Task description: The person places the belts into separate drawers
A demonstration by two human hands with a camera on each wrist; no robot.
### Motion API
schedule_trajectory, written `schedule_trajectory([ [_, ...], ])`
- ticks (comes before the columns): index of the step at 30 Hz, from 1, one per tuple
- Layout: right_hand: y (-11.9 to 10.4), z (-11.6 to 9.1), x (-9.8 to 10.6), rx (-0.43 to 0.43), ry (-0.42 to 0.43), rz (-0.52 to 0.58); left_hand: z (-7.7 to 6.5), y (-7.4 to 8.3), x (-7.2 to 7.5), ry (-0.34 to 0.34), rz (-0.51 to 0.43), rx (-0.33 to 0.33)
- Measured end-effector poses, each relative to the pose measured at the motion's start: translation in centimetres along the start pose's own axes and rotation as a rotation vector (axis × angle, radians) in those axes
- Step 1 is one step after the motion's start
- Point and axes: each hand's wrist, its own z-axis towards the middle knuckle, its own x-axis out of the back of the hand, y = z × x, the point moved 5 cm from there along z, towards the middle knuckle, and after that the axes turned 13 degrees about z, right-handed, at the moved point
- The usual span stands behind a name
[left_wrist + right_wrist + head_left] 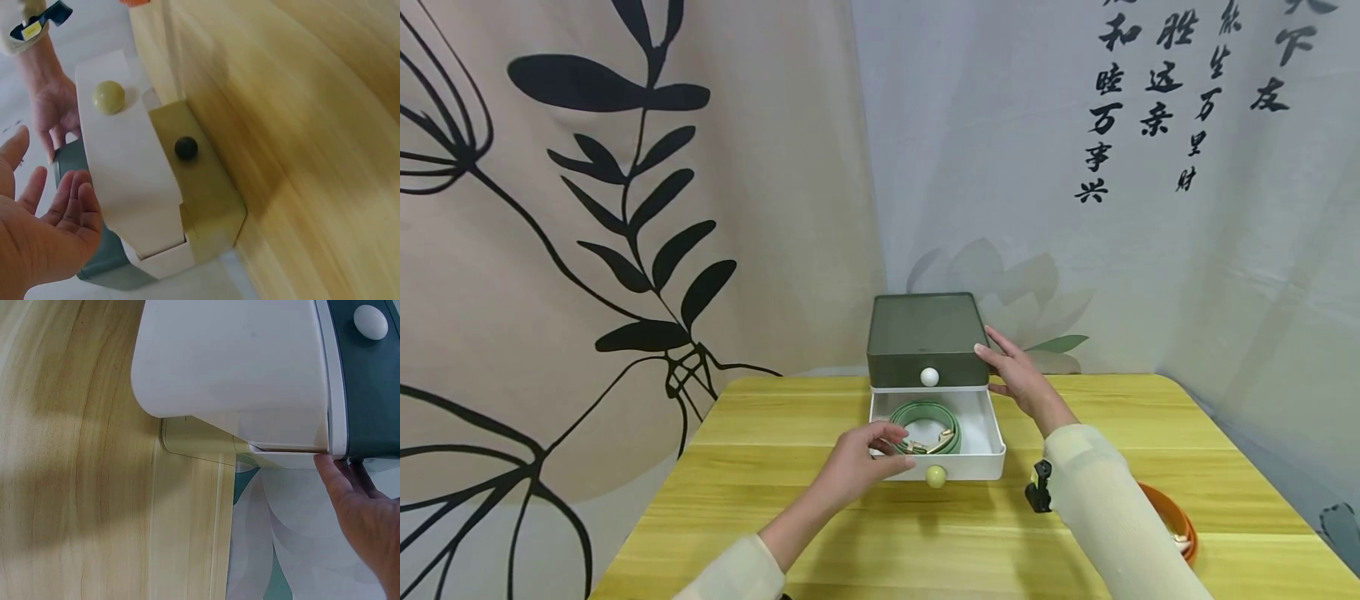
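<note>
A small drawer unit has a dark green top tier (925, 325) with a white knob, and a yellow-green bottom tier (203, 200) with a dark knob. Between them, the white middle drawer (973, 467) stands pulled out, a yellow-green knob (936, 477) on its front. Inside lies a coiled green strap (925, 409) with gold metal fittings. My left hand (861, 460) is at the drawer's front left corner, fingers loosely bent with nothing in them. With straight fingers my right hand (1018, 375) rests against the unit's right side, by the green tier.
The unit stands toward the back of a wood-grain table (760, 475). An orange bowl (1172, 508) with small whitish things in it sits at the right, partly behind my right sleeve (1112, 508). A printed cloth (790, 208) hangs behind the table.
</note>
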Motion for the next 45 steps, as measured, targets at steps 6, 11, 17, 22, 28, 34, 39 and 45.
schedule_trajectory([
  [6, -0.1, -0.1, -0.1, -0.002, 0.0, -0.002, -0.5, -0.3, -0.7, -0.008, 0.013, -0.007],
  [11, -0.1, -0.1, -0.2, 0.0, -0.004, 0.001, -0.8, -0.5, -1.5, -0.011, 0.004, -0.025],
  [17, 0.0, 0.0, -0.2, -0.003, -0.003, 0.007, -1.3, -0.9, -2.5, -0.019, -0.027, -0.018],
  [22, 0.0, 0.0, -0.1, 0.001, 0.0, 0.002, -1.5, -0.9, -2.8, -0.003, -0.051, -0.015],
  [28, 0.1, 0.0, -0.1, 0.0, 0.002, 0.003, -1.7, -1.0, -3.2, 0.017, -0.078, -0.01],
  [34, 0.0, -0.1, -0.1, -0.002, 0.002, 0.009, -1.7, -1.5, -3.8, 0.02, -0.107, -0.037],
  [39, 0.1, 0.0, -0.1, -0.001, 0.003, 0.0, -1.4, -2.0, -4.4, 0.044, -0.12, -0.052],
  [45, 0.1, 0.0, -0.1, -0.002, 0.007, -0.009, -1.2, -2.8, -5.3, 0.067, -0.148, -0.045],
])
